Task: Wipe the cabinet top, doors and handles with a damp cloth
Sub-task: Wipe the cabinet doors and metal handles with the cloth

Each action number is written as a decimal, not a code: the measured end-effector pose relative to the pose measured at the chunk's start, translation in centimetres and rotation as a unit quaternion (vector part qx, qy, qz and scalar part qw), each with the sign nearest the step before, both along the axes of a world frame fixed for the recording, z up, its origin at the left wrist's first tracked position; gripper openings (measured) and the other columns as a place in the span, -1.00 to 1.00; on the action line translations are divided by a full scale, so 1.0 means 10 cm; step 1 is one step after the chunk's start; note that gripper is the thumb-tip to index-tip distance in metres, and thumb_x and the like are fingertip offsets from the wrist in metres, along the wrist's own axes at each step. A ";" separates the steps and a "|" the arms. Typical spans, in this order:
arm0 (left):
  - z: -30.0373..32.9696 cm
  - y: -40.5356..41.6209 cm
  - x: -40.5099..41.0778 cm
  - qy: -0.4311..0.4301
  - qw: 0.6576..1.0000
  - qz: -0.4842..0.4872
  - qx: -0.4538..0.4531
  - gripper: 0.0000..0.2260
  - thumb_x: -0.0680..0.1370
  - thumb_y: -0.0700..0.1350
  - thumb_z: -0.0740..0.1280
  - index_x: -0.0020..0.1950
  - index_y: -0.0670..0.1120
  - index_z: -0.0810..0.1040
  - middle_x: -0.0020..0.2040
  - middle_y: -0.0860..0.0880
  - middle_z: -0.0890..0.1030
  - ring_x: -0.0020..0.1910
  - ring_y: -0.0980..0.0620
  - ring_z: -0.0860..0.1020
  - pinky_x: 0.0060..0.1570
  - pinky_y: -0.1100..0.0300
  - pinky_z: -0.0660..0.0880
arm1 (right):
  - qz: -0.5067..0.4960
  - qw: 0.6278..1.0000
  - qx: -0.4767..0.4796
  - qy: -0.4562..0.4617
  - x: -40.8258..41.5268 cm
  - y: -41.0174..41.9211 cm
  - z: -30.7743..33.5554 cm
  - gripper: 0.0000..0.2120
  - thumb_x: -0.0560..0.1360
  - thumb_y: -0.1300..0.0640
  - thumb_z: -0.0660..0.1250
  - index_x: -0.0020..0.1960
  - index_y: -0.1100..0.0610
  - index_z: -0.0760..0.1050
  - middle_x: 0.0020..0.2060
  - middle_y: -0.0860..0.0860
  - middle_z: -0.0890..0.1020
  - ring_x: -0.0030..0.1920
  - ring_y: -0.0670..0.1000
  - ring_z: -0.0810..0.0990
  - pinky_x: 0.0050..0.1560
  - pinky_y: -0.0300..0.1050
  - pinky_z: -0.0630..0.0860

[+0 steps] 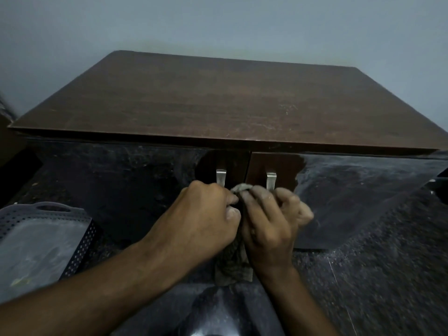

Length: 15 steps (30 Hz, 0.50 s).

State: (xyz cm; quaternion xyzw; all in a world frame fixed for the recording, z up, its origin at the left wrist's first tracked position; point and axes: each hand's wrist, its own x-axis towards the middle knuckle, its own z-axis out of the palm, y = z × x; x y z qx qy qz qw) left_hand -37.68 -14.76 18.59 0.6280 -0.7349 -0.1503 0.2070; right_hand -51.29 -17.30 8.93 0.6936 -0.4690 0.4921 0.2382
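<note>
**Both hands grip the cloth in front of the cabinet doors**

Head view: A dark brown wooden cabinet with a flat laminate top (218,100) stands against a plain grey wall (218,23). The top shows pale scratches and dusty marks, mostly on its right half. Below the front edge, the two brown cabinet doors (274,166) meet at a vertical seam, and each door carries a small silver metal handle: the left handle (220,176) and the right handle (271,179). The lower part of both handles is hidden behind the hands.

The left hand (206,219) and the right hand (271,224) are close together, just below the handles. Both are clenched on a crumpled, brownish-grey patterned cloth (232,265). A small fold of the cloth comes out between the fingertips at the top, and the rest hangs down between the wrists. The right hand's fingers look dusty. I cannot tell if the cloth touches the doors or the handles.

On the left lies a grey perforated plastic tray with a cut-out grip (36,241), on the dark speckled floor (375,275). The floor is blurred at the right side.

No brand, label or writing can be read anywhere.
</note>
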 end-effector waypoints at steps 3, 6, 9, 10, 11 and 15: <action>-0.03 -0.01 -0.01 -0.001 1.000 -0.003 0.015 -0.70 0.51 -0.01 0.25 0.20 0.06 0.62 0.05 0.04 0.69 -0.01 0.15 0.63 -0.03 0.22 0.61 | -0.019 0.999 -0.028 -0.024 0.00 -0.05 0.15 -0.88 0.47 0.24 0.46 -0.03 0.11 0.73 -0.09 -0.03 0.71 0.02 0.04 0.47 -0.05 0.14 0.35; -0.04 -0.01 -0.02 -0.009 1.000 -0.005 0.022 -0.73 0.50 -0.02 0.25 0.14 0.05 0.65 0.00 0.04 0.70 -0.05 0.15 0.64 -0.05 0.21 0.62 | -0.013 0.999 -0.035 -0.013 0.00 -0.04 0.04 -0.93 0.49 0.25 0.46 -0.07 0.14 0.72 -0.20 -0.01 0.67 -0.03 0.04 0.49 -0.07 0.12 0.35; -0.04 -0.03 -0.02 -0.004 1.000 0.010 0.027 -0.77 0.49 -0.02 0.25 0.02 0.01 0.67 -0.08 0.02 0.70 -0.10 0.13 0.65 -0.09 0.15 0.63 | -0.003 1.000 0.004 0.023 -0.02 -0.01 -0.24 -0.97 0.49 0.24 0.46 -0.12 0.15 0.67 -0.27 0.01 0.61 -0.06 0.04 0.48 -0.18 0.15 0.46; -0.03 -0.03 -0.03 -0.002 1.000 0.012 0.029 -0.78 0.49 -0.02 0.25 -0.01 0.00 0.67 -0.10 0.02 0.70 -0.12 0.12 0.65 -0.10 0.13 0.63 | 0.000 0.999 0.018 0.035 -0.02 0.01 -0.32 -0.97 0.50 0.23 0.45 -0.13 0.15 0.65 -0.27 0.01 0.59 -0.06 0.04 0.48 -0.19 0.15 0.46; -0.03 -0.03 -0.03 -0.002 1.000 0.012 0.028 -0.78 0.49 -0.02 0.25 -0.02 0.00 0.67 -0.11 0.02 0.70 -0.13 0.12 0.65 -0.12 0.13 0.63 | 0.006 0.999 0.026 0.040 -0.03 0.02 -0.36 -0.96 0.51 0.21 0.45 -0.13 0.14 0.64 -0.27 0.01 0.58 -0.06 0.04 0.48 -0.20 0.17 0.46; -0.01 0.00 -0.05 0.012 0.999 -0.007 0.030 -0.77 0.52 -0.05 0.26 0.07 0.04 0.67 -0.06 0.04 0.71 -0.08 0.15 0.65 -0.09 0.23 0.62 | 0.015 1.000 0.002 -0.022 -0.13 0.03 -0.10 -0.94 0.49 0.22 0.48 -0.15 0.19 0.66 -0.27 0.04 0.61 -0.14 0.07 0.50 -0.12 0.15 0.42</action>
